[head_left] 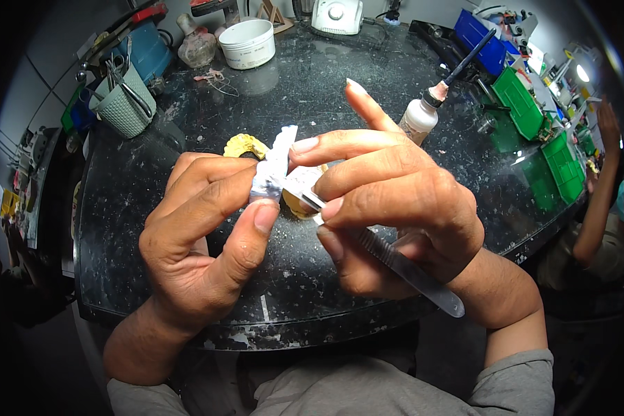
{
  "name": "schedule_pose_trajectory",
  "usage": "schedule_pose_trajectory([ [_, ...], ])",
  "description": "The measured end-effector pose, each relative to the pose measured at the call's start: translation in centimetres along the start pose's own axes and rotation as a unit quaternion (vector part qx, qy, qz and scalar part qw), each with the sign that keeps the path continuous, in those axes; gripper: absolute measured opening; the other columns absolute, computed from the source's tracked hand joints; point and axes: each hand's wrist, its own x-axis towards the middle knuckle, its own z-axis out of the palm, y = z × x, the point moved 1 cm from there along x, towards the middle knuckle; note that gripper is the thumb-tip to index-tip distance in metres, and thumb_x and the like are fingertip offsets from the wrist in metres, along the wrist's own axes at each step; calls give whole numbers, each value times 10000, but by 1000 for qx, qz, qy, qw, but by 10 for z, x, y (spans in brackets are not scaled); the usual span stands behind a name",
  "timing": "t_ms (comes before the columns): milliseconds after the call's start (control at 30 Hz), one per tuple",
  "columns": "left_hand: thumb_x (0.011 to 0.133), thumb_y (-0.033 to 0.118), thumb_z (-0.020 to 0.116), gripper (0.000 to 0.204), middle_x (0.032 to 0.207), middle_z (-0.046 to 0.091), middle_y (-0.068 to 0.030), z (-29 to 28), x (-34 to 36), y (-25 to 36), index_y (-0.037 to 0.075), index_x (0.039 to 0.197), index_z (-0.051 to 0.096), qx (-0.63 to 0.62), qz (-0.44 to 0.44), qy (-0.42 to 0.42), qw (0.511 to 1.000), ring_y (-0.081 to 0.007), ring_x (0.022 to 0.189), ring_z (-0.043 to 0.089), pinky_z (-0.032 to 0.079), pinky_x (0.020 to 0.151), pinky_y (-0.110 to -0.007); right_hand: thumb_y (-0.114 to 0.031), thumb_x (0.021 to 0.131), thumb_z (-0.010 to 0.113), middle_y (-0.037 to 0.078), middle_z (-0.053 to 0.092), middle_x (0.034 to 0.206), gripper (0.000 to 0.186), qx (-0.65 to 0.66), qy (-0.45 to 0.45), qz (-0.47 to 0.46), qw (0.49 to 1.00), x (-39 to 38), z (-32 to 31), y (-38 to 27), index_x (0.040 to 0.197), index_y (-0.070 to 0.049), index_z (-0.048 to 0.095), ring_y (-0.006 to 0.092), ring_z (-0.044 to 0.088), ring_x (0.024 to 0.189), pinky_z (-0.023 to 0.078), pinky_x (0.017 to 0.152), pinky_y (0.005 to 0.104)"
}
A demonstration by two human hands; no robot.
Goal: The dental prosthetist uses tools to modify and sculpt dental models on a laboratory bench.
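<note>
In front of you spread a black table (312,87), its glossy top scuffed and flecked with pale specks, its front edge chipped and whitened. To your left rose a wall of pale tiles (45,76) with dark joints, and beyond the table's far side stood another stretch of pale wall (426,10). Off to your right a light (582,73) burned bright white — its surroundings crowded with clutter. Lower down on your left, the floor (55,360) lay grey and dim — mostly in shadow.
</note>
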Motion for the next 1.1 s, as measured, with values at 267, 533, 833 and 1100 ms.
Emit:
schedule_pose_trajectory([
  [267, 848, 59, 683, 186, 930, 674, -119, 0, 1, 2, -44, 1000, 708, 6, 9, -10, 1000, -210, 879, 577, 458, 786, -320, 70, 697, 751, 64, 695, 879, 245, -5, 13, 12, 1000, 2, -1, -5, 880, -69, 665, 266, 699, 1026, 299, 1117, 608],
  [533, 880, 103, 609, 218, 942, 660, -144, 0, -1, 4, -59, 1008, 680, -76, -70, 22, 994, -214, 891, 574, 448, 825, -339, 52, 718, 716, 97, 687, 926, 344, -26, -26, -27, 999, 4, -8, -3, 1015, -73, 596, 372, 658, 1118, 245, 1143, 630],
  [833, 878, 108, 612, 207, 950, 657, -140, -1, -1, 3, -46, 998, 684, -48, -40, 8, 998, -210, 894, 572, 443, 828, -341, 59, 718, 715, 111, 689, 903, 350, -9, -29, -28, 999, 1, -2, 0, 1025, -51, 586, 385, 655, 1128, 238, 1139, 639],
  [1100, 880, 112, 619, 214, 938, 658, -136, 0, -1, 3, -44, 1008, 688, -49, -41, 9, 998, -214, 888, 575, 444, 832, -340, 37, 738, 721, 108, 692, 905, 331, -18, -31, -21, 999, 2, -4, -2, 1022, -56, 579, 379, 657, 1124, 241, 1136, 640],
])
